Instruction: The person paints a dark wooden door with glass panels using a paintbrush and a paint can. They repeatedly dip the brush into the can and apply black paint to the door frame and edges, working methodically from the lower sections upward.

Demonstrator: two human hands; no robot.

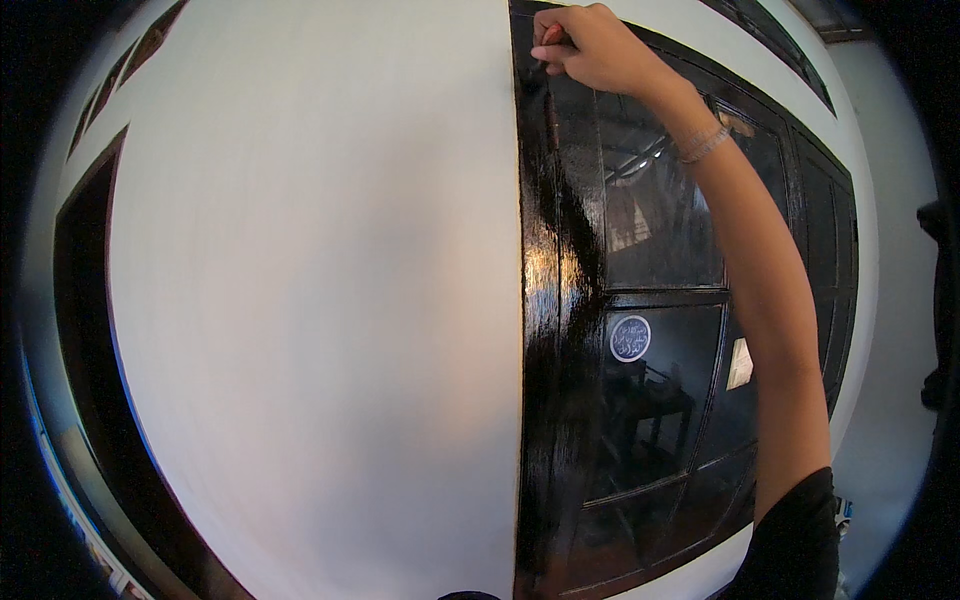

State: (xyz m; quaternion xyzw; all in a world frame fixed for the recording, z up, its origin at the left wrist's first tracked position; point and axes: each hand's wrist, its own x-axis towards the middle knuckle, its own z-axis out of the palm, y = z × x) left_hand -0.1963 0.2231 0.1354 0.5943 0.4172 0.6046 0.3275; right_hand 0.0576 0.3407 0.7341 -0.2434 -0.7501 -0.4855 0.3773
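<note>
My right hand (577, 45) is raised at the top of the view, against the upper left corner of a dark, glossy door frame (536, 225). Its fingers are closed around a small red-orange object (553, 34), mostly hidden in the grip; its kind cannot be told. A beaded bracelet (703, 144) circles the wrist, and a black sleeve (795, 536) covers the upper arm. Left of the frame stretches a smooth white wall (315, 262). My left hand is out of view.
Dark-framed glass panes (664, 225) lie behind the forearm, one bearing a round sticker (630, 338) with writing. A dark opening (84, 247) stands at the far left. Dark objects (934, 300) show at the right edge.
</note>
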